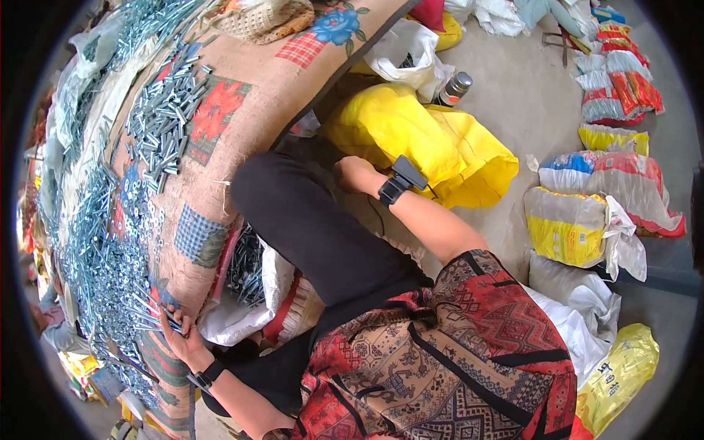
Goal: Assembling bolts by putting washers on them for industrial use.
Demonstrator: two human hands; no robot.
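My left hand [183,339] is closed around several long, thin metal bolts [150,312] at the edge of a patchwork-patterned blanket [253,110]. Beneath and beyond them, a heap of loose silver washers and small parts [110,271] covers the blanket. Farther up lies a pile of short metal tubes [165,121]. Beyond my knee, my right hand [358,174] is held low beside a large yellow sack [392,121]. Its fingers are curled in, and whatever they hold is hidden. Each wrist wears a black strap; the right one carries a small dark device [403,176].
Under the blanket's edge stands a white sack [275,282] with more long metal pieces [246,268]. A flask [455,88] and a white bag [411,55] stand behind the yellow sack. Filled bags [568,224] line the floor at right. A knitted cloth [268,18] lies on the blanket.
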